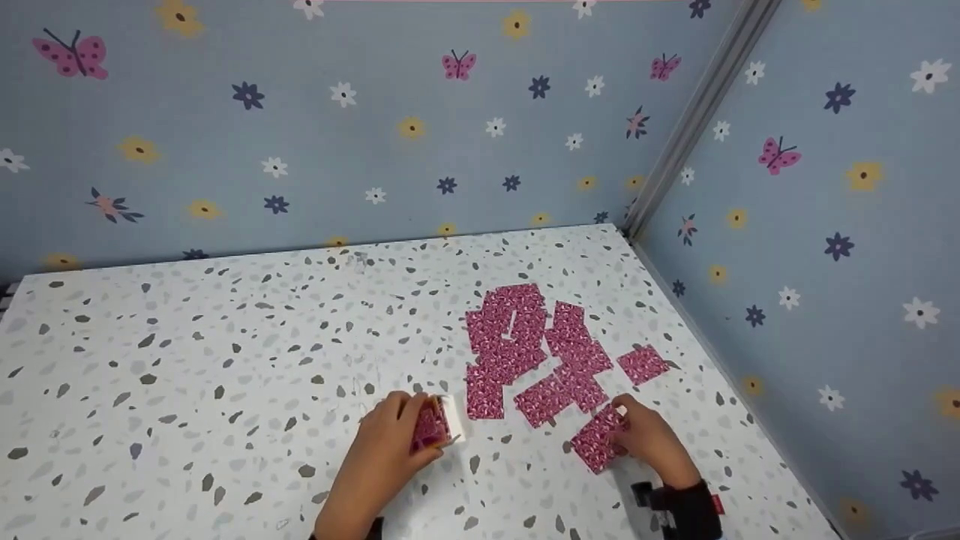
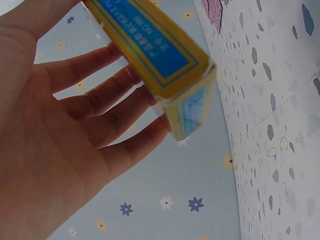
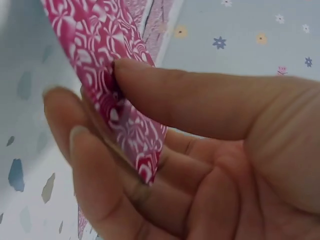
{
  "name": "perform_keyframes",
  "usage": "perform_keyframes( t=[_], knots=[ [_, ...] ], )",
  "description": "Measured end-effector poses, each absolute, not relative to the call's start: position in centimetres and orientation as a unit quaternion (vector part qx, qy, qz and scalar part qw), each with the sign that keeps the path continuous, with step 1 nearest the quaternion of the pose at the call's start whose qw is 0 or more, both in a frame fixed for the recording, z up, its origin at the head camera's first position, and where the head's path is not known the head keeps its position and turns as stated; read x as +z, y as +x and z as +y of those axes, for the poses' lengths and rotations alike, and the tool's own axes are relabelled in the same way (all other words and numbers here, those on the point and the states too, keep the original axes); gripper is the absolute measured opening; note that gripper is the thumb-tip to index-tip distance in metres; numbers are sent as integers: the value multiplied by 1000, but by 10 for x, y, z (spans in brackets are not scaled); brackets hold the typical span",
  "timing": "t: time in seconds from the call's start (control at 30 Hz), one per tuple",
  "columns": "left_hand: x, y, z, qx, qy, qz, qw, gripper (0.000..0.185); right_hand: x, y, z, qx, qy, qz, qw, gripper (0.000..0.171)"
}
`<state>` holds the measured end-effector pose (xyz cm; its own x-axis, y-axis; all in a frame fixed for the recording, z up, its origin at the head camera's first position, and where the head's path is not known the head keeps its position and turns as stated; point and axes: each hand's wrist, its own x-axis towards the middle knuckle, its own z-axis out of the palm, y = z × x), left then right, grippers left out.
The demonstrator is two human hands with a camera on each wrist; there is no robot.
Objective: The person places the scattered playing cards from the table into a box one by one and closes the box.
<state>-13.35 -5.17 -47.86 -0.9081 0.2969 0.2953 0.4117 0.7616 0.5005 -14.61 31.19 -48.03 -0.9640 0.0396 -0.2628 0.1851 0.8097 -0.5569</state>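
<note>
On the near part of the speckled white table [image 1: 225, 360], the left hand [image 1: 390, 446] gripped a small card box [image 1: 437, 425], fingers curled round it. In the head view pink-patterned cards showed at the box's open side; the left wrist view showed its yellow and blue printed faces, with the fingers [image 2: 107, 107] stretched along its underside. How many cards lay in the box could not be told.

To the right, the right hand [image 1: 651, 439] pinched a single pink card [image 1: 598, 439] between thumb and fingers. The card's near corner seemed to rest on the table, and in the right wrist view the thumb [image 3: 200, 102] pressed on its patterned face.

Just beyond both hands, a spread of pink cards [image 1: 525, 349] lay face down, overlapping one another, with one separate card [image 1: 643, 364] off to the right. Blue flowered walls [image 1: 375, 127] closed the table's far and right sides.
</note>
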Motion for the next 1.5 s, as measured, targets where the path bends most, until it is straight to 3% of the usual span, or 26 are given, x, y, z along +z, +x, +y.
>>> perform_keyframes(
  t=[0.3,0.47,0.77,1.2,1.5],
  knots=[
    [-477,-134,-51,-296,-181,-935,71,73,-466,-150,304,-392,-30,907,151,53],
    [-478,-135,-50,-298,-179,-936,62,72,-458,-155,289,-430,-62,888,151,47],
    [-478,-134,-49,-293,-179,-937,61,73,-441,-165,250,-477,-54,871,101,35],
    [-478,-136,-47,-293,-191,-933,86,73,-430,-174,196,-616,-110,780,-3,20],
    [-478,-136,-46,-292,-194,-930,108,67,-433,-170,174,-603,-160,782,-5,16]
  ],
)
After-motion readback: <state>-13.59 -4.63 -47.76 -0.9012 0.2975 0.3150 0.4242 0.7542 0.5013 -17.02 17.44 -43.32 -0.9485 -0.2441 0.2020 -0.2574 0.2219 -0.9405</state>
